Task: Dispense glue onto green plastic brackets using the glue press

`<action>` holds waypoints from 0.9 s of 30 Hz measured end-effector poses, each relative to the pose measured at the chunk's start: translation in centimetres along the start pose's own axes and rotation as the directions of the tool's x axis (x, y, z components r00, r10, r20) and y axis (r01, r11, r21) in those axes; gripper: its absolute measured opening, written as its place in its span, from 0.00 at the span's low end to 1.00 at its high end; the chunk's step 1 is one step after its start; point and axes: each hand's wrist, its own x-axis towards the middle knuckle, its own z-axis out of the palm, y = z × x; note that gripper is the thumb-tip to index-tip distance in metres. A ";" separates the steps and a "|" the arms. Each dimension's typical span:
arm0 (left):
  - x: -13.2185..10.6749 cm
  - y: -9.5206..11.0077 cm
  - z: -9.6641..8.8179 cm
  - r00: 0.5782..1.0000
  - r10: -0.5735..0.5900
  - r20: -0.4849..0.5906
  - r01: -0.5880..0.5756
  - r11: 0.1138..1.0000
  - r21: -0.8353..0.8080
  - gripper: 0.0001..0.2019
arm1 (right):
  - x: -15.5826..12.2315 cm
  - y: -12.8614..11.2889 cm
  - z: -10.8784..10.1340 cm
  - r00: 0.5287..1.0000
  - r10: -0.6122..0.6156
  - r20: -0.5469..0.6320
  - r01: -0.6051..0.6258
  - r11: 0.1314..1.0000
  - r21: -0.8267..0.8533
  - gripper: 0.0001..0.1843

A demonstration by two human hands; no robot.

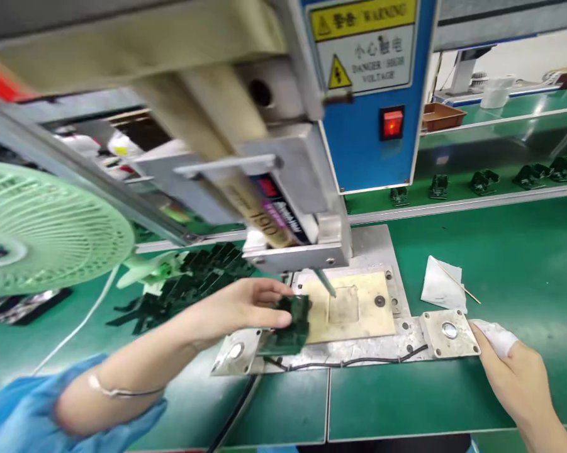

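Observation:
A dark, glossy plastic part (295,324) is pinched between the thumb and fingers of my left hand (252,305), over the left end of the metal fixture. Beside it lies the cream fixture plate (372,321), with a square outline at its middle. A thin nozzle (325,283) points down at this plate from the dispensing machine (297,258). My right hand (519,377) is closed around a white wipe (495,336), its thumb side against the right button box (446,349); some of its fingers are hidden. The left button box (233,352) sits below my left wrist.
Many dark parts (207,277) are piled behind my left arm, near a green fan (56,226). A white sheet (438,283) with a thin wooden stick (460,283) lies on the right. Several parts (485,181) line the green belt behind. A black cable (238,409) crosses the front edge.

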 end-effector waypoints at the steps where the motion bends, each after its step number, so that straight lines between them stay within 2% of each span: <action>1: -0.3 -0.2 0.8 0.996 -0.034 0.084 0.038 0.998 -0.052 0.28 | 0.1 0.1 0.0 1.000 0.009 -0.018 -0.009 1.000 -0.020 0.24; 3: -0.2 -0.1 2.8 0.976 -0.058 0.208 0.089 0.986 -0.142 0.31 | 0.2 0.0 0.0 0.999 0.012 -0.049 -0.015 0.999 -0.048 0.25; 5: 0.5 0.2 4.5 0.975 -0.002 0.220 0.047 0.978 -0.201 0.30 | 0.2 -0.1 0.0 0.999 -0.001 -0.048 -0.001 0.999 -0.044 0.25; 7: 1.6 0.4 5.5 0.976 0.096 0.195 -0.048 0.970 -0.239 0.27 | 0.3 -0.3 0.0 1.000 -0.011 -0.027 0.010 1.000 -0.021 0.26; 11: 3.8 0.1 6.1 0.955 0.270 0.123 -0.228 0.933 -0.278 0.28 | 0.3 -0.6 -0.1 1.000 0.009 -0.004 -0.008 1.000 0.029 0.27; 14: 4.6 -0.6 6.6 0.931 0.361 0.043 -0.338 0.903 -0.266 0.30 | 0.4 -0.7 0.0 1.000 0.024 -0.005 -0.024 0.998 0.050 0.26; 17: 4.0 -1.0 7.1 0.911 0.411 0.003 -0.403 0.894 -0.196 0.30 | 0.5 -0.6 -0.1 0.999 0.042 -0.014 -0.041 0.998 0.057 0.25; 19: 2.9 -1.0 6.7 0.904 0.427 0.007 -0.425 0.902 -0.070 0.36 | 0.5 -0.7 -0.2 0.998 0.065 -0.025 -0.063 0.996 0.065 0.26; 21: 1.4 -1.1 5.5 0.906 0.418 -0.058 -0.414 0.907 0.075 0.45 | 0.6 -0.7 -0.5 0.993 0.106 -0.051 -0.102 0.992 0.076 0.27; 23: -0.2 -1.9 3.5 0.914 0.347 -0.209 -0.321 0.936 0.147 0.49 | 0.8 -0.9 -0.7 0.985 0.155 -0.079 -0.148 0.985 0.090 0.30; 25: -1.7 -3.7 1.4 0.929 0.178 -0.326 -0.147 0.982 0.117 0.44 | 1.1 -1.2 -0.8 0.983 0.170 -0.076 -0.160 0.980 0.118 0.32; 27: -2.9 -6.1 0.1 0.949 -0.003 -0.315 0.006 1.000 0.009 0.41 | 1.4 -1.8 -0.5 0.993 0.108 -0.055 -0.099 0.985 0.142 0.33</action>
